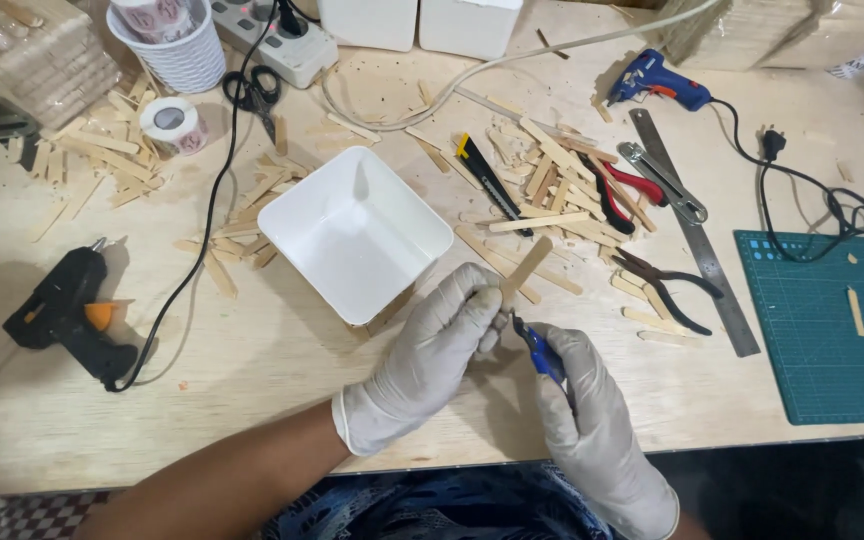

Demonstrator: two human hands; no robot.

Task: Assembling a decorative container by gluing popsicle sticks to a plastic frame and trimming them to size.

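Observation:
Both hands wear white gloves. My left hand (432, 350) pinches a flat wooden craft stick (525, 268), which tilts up and to the right above the table. My right hand (587, 410) grips a small blue-handled cutter (540, 352) whose jaws meet the stick's lower end, just right of my left fingertips. A white square container (352, 232) stands open and tilted directly behind my left hand, with a few sticks glued under its near edge.
Loose craft sticks (552, 190) lie scattered behind the hands, with a yellow utility knife (487, 175), red-handled pliers (622, 190), dark pliers (667, 285) and a steel ruler (697, 235). A black glue gun (67, 310) lies at left, a blue one (657, 82) at back, a green cutting mat (832, 320) at right.

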